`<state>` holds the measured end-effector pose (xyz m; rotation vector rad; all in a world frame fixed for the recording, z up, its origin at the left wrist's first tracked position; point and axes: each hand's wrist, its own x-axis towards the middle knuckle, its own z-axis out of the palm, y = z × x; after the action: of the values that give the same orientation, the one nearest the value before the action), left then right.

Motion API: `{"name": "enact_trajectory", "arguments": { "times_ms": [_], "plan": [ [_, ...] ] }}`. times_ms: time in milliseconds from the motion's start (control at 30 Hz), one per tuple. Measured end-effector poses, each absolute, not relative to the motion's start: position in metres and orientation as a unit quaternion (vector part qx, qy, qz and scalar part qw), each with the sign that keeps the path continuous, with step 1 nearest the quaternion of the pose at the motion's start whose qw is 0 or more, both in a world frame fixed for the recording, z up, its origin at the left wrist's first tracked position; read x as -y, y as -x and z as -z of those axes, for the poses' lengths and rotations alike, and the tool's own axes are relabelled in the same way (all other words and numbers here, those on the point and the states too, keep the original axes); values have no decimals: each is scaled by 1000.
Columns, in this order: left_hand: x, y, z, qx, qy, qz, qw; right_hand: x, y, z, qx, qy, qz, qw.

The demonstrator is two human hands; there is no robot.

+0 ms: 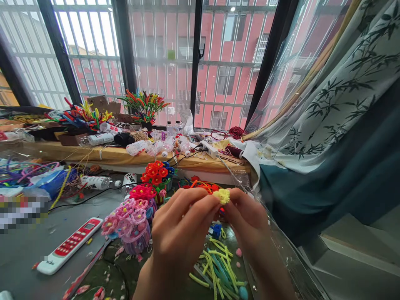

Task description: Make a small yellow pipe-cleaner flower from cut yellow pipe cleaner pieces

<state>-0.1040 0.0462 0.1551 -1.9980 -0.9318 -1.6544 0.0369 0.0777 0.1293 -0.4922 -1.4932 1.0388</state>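
Observation:
Between the fingertips of my left hand (184, 221) and my right hand (248, 212) is a small curled piece of yellow pipe cleaner (222, 196). Both hands pinch it from either side, raised above the table. Below them lie loose yellow-green pipe cleaner pieces (215, 266), with some teal ones among them. Just left of my left hand stands a purple pot of pink pipe cleaner flowers (134, 223). Behind it are deeper pink flowers (143, 192) and red flowers (154, 171). A blue pipe cleaner piece (215, 230) lies partly hidden behind my fingers.
A red and white remote control (70, 246) lies at the left, near a black cable (87, 195). Plastic bottles, a power strip (208, 149) and a pot of colourful pipe cleaners (146, 104) crowd the windowsill. Curtains (325, 112) hang at the right.

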Motion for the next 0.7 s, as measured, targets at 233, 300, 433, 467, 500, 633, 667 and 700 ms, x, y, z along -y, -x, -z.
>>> {"name": "enact_trajectory", "arguments": {
  "times_ms": [233,300,433,467,500,633,667,700],
  "plan": [
    [-45,108,-157,345,735,551,194,-79,-39,-133,715,304,-218,591],
    [-45,108,-157,351,735,553,178,-80,-41,-133,728,300,-191,587],
    [-46,111,-157,366,739,553,120,-79,-47,-133,752,280,-200,563],
    [-46,112,-158,368,747,546,96,-78,-47,-133,752,279,-209,559],
    [-45,113,-159,368,754,540,70,-77,-47,-133,752,281,-218,555],
    [-44,115,-163,353,755,552,-27,-74,-45,-134,734,290,-252,560],
    [-43,115,-164,354,749,559,-45,-73,-44,-134,729,292,-259,562],
    [-43,115,-163,357,742,564,-58,-73,-44,-134,724,292,-266,565]
  ]
}}
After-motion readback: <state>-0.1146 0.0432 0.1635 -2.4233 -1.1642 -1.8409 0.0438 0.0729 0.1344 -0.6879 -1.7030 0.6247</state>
